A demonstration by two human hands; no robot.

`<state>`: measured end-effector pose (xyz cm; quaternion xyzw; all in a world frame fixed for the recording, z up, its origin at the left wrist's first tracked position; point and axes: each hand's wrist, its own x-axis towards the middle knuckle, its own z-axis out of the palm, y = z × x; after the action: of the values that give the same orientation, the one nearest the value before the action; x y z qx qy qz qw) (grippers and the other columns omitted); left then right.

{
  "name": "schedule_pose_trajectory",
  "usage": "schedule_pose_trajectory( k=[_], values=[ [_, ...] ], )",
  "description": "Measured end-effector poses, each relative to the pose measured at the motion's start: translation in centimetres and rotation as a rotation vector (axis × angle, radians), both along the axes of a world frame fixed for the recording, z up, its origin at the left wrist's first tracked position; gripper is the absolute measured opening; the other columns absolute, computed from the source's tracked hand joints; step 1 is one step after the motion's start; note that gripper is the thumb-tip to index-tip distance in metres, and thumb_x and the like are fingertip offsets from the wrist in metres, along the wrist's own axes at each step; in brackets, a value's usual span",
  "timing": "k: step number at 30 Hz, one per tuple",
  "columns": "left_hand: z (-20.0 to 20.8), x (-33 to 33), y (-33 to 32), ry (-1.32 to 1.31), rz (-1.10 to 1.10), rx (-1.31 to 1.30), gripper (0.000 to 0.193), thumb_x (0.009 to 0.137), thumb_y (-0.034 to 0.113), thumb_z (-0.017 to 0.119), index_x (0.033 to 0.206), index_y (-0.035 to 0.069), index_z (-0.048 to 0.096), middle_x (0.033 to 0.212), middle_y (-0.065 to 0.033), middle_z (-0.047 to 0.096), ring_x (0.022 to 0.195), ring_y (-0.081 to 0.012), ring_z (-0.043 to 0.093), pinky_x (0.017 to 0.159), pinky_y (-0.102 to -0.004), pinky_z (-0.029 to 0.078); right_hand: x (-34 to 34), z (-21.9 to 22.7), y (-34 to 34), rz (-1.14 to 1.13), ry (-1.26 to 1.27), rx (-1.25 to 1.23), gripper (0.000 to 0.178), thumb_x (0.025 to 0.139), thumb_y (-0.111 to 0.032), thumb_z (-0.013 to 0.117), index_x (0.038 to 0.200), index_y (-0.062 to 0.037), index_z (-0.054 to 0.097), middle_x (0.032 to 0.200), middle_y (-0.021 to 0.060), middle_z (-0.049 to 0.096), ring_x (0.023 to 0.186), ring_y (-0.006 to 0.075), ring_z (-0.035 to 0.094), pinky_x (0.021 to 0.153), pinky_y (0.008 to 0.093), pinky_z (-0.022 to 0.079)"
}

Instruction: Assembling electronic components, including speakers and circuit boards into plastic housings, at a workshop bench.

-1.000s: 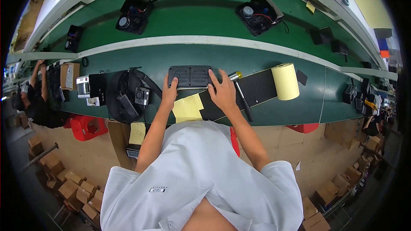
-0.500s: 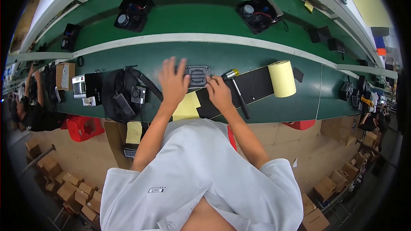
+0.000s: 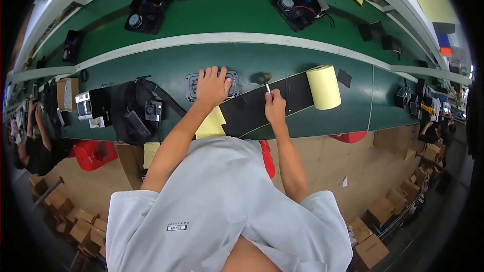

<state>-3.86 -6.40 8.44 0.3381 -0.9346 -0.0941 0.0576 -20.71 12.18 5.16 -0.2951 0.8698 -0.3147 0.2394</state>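
On the green bench in front of me lies a black rounded-rectangular panel [image 3: 192, 86] with a raised frame and holes at its corners. My left hand [image 3: 213, 86] rests flat over its middle, fingers stretched out and pointing away from me, hiding much of the panel. Just right of it, my right hand [image 3: 275, 107] is closed round the handle of a hammer [image 3: 263, 77]. The hammer's dark head is near the panel's right side, apart from it. Below the hammer, a black adhesive strip [image 3: 247, 114] with yellow backing slants across the bench.
A yellow roll [image 3: 324, 87] stands at the strip's right end. To the left lie a black bag [image 3: 132, 116] and a silver device [image 3: 84, 106]. Beyond the white rail [image 3: 227, 37], open black housings with speakers [image 3: 146, 12] sit on a green belt. Another person [image 3: 36, 146] is at far left.
My right hand has left the panel's edge and picked up the hammer, which lay on the strip. My left hand has come down flat onto the panel. The whole view has shifted slightly.
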Motion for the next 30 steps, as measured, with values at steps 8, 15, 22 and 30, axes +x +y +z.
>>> schedule_pose_trajectory(
  k=[8, 15, 22, 30],
  values=[
    [-0.1, 0.3, 0.1, 0.021, -0.018, 0.038, 0.039, 0.096, 0.035, 0.051, 0.123, 0.007, 0.056, 0.108, -0.0139, 0.056, 0.104, -0.0318, 0.053, 0.099, -0.0525, 0.038, 5.2, 9.2, -2.2, 0.038, -0.378, -0.243, 0.027, 0.103, -0.021, 0.043, 0.091, 0.0003, 0.054, 0.065, 0.018, 0.054, 0.056, 0.0288, 0.055, 0.056, 0.0385, 0.043],
    [0.6, -0.1, 0.2, -0.009, -0.033, 0.049, 0.037, 0.096, 0.033, 0.05, 0.121, 0.006, 0.057, 0.107, -0.0129, 0.057, 0.103, -0.0306, 0.053, 0.099, -0.0514, 0.038, 5.3, 4.8, -2.5, 0.08, -0.23, -0.12, 0.029, 0.102, -0.022, 0.042, 0.088, 0.0012, 0.053, 0.071, 0.0241, 0.059, 0.066, 0.0414, 0.061, 0.061, 0.048, 0.045],
    [0.0, 0.2, 0.2, 0.002, -0.004, 0.049, 0.036, 0.096, 0.031, 0.049, 0.12, 0.007, 0.057, 0.106, -0.0123, 0.057, 0.103, -0.0304, 0.053, 0.099, -0.051, 0.038, 3.5, 3.1, -0.5, -0.08, 0.068, -0.045, 0.023, 0.099, -0.022, 0.051, 0.091, -0.0007, 0.058, 0.075, 0.0239, 0.064, 0.072, 0.0452, 0.063, 0.063, 0.0541, 0.045],
    [0.1, 0.4, 0.1, -0.024, -0.003, 0.043, 0.038, 0.096, 0.033, 0.049, 0.122, 0.006, 0.057, 0.109, -0.0122, 0.057, 0.106, -0.0298, 0.053, 0.101, -0.0521, 0.037, 3.1, 0.1, -2.3, -0.105, 0.756, 0.049, 0.034, 0.089, -0.02, 0.066, 0.113, 0.0025, 0.057, 0.112, 0.025, 0.059, 0.109, 0.0431, 0.054, 0.092, 0.0471, 0.044]
  ],
)
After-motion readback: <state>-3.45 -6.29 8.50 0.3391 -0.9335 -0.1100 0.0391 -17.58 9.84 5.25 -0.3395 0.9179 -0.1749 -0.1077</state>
